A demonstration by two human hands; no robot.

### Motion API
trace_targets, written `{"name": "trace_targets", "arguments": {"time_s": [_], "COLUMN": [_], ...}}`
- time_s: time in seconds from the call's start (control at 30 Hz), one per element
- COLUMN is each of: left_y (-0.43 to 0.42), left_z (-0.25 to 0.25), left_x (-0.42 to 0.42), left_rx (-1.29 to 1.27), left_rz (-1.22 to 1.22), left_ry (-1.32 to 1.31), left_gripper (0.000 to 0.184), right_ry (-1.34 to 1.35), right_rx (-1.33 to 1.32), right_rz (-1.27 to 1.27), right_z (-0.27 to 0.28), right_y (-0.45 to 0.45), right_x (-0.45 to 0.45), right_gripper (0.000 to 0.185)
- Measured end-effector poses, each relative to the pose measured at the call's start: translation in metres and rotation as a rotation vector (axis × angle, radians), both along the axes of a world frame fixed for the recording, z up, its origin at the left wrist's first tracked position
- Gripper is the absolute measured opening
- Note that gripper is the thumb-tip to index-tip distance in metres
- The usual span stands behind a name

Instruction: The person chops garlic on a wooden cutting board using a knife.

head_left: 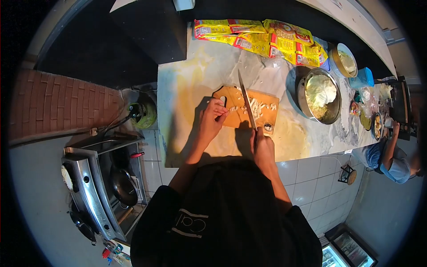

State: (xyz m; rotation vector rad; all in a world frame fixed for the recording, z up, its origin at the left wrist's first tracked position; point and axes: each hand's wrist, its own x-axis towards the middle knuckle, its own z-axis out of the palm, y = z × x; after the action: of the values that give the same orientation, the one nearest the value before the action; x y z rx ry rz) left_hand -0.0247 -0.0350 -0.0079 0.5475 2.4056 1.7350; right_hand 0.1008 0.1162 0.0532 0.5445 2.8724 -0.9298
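Observation:
A wooden cutting board (226, 119) lies on the table with chopped white pieces (255, 108) scattered over its middle and right. My right hand (263, 147) is wrapped round the handle of a long kitchen knife (247, 98). The blade points away from me and crosses above the board. At the board's left edge, my left hand (212, 118) has its fingertips drawn together. Whether a small piece sits between them is too small to make out. Near the board's lower right corner is a dark-rimmed hole (268, 127) with white bits showing in it.
Yellow packets (253, 38) line the table's far side. To the right stands a metal bowl (301, 99) with cabbage (321, 91), and behind it another bowl (338, 62). A person in blue (396, 167) works at the far right. A stove (91, 189) is at lower left.

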Motion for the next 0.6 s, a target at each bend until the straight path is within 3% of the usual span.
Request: {"name": "trace_targets", "arguments": {"time_s": [0.1, 0.17, 0.47, 0.6], "left_y": [0.0, 0.002, 0.001, 0.001], "left_z": [0.0, 0.002, -0.002, -0.001], "left_x": [0.0, -0.001, 0.001, -0.001], "left_rx": [-0.065, -0.062, -0.064, -0.054], "left_rz": [-0.003, -0.002, -0.028, -0.036], "left_ry": [0.017, 0.015, 0.025, -0.005], "left_gripper": [0.03, 0.03, 0.03, 0.031], "right_ry": [0.017, 0.084, 0.042, 0.001], "right_rx": [-0.012, 0.154, 0.052, 0.063], "right_rz": [0.062, 0.144, 0.057, 0.131], "right_z": [-0.037, -0.046, 0.009, -0.037], "right_y": [-0.001, -0.003, 0.001, 0.003], "right_x": [0.014, 0.018, 0.005, 0.015], "right_gripper": [0.014, 0.013, 0.014, 0.016]}}
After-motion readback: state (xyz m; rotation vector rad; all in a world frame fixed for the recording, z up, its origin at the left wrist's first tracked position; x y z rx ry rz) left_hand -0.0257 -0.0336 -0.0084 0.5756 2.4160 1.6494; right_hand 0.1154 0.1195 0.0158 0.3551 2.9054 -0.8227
